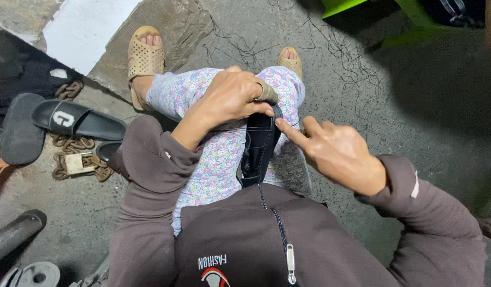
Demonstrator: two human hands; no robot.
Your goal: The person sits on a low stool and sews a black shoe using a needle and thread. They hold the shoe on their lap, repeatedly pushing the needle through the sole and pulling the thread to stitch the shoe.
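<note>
A black shoe piece stands on edge between my knees, over flowered trousers. My left hand grips its top end, fingers curled over the rim, with a taped fingertip. My right hand is beside it on the right, index finger pointing at the top edge and the other fingers loosely bent. A thin thread runs taut across from the piece toward my left wrist. I cannot tell whether the right hand pinches a needle or thread.
Black sandals and a dark sole lie at the left with a rusty chain and padlock. Loose threads litter the concrete floor. A green stool stands at top right. Metal parts lie at bottom left.
</note>
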